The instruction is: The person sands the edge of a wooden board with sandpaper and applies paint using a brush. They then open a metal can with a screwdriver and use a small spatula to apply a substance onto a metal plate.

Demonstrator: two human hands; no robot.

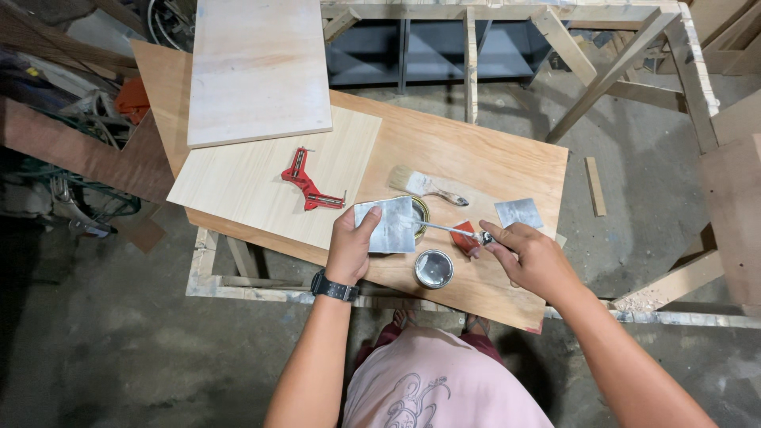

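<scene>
At frame centre the left hand [351, 242] holds a metal sheet [386, 224] over an open can [419, 212] on the bench [483, 158], with the can lid [434, 268] just below. The right hand [533, 257], to the right, holds a scraper [444, 228] reaching into the can. A paintbrush [424, 185] lies above the can, a corner clamp [307, 184] to its left on a board [238, 190].

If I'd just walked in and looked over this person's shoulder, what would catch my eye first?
Probably the bright red corner clamp lying on the pale board at the left. Next, the two hands at the middle of the plywood sheet: the left hand holds a grey square sheet over a small open can, while the right hand pokes a thin metal tool toward it. The can's lid lies in front, a paintbrush just behind.
</scene>
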